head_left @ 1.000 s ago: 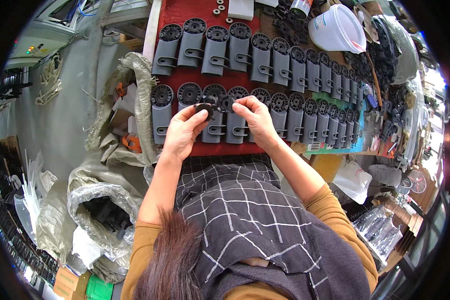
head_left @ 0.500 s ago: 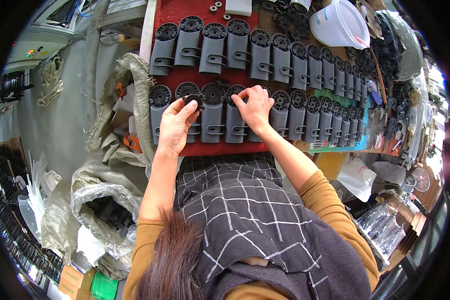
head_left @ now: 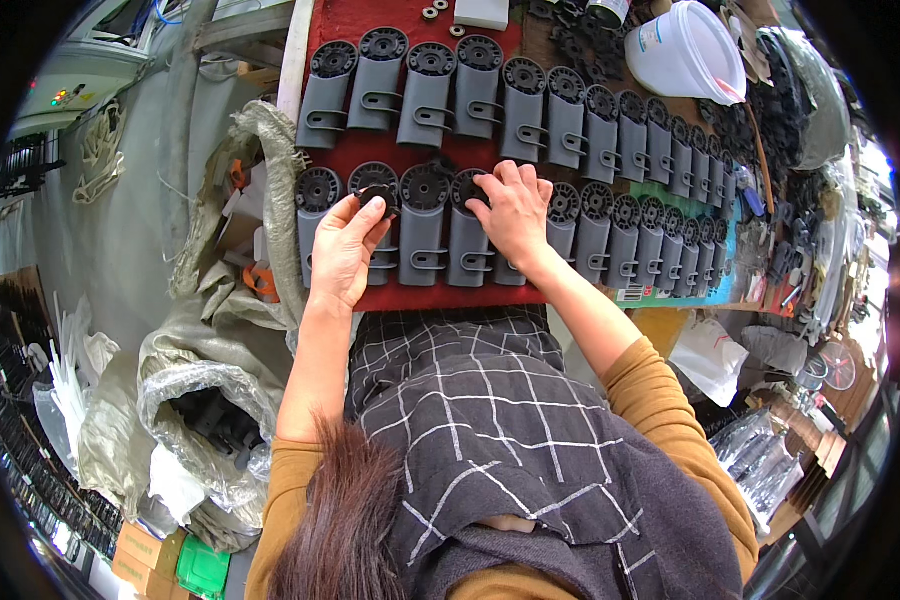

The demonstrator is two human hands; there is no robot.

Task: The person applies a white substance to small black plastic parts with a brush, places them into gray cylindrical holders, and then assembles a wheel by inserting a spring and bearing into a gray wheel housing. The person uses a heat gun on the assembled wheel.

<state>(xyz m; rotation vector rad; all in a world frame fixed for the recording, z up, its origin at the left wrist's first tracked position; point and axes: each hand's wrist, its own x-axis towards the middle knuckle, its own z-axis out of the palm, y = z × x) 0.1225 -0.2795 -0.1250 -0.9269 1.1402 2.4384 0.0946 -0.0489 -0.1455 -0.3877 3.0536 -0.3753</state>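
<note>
Bench: red mat (head_left: 375, 297) over a crowded worktable, two rows of grey plastic housings (head_left: 425, 95) laid side by side across it, each with a black toothed wheel at its top end.
Around me: sacks of black parts (head_left: 215, 425) at my left, a white tub (head_left: 685, 50) at the far right corner, loose black wheels (head_left: 740, 130) heaped near it.
Left hand: my left hand (head_left: 345, 250) is curled, thumb and forefinger pinched on a small black wheel (head_left: 375, 197), held right at the top of the second housing (head_left: 375, 235) in the near row.
Right hand: my right hand (head_left: 513, 213) lies spread, fingers bent down, over the fourth housing (head_left: 467, 240) and its neighbour, fingertips pressing on the black wheel (head_left: 467, 188) there. I cannot tell whether it grips anything or only pushes.
Done: I judge the far row finished, since every housing there shows its wheel. Most of the near row, out to the right, looks fitted too.
Left: the piece under my left fingers looks not yet seated, and the one under my right hand seems the last being pressed home. What is hidden under my palm I cannot tell.
</note>
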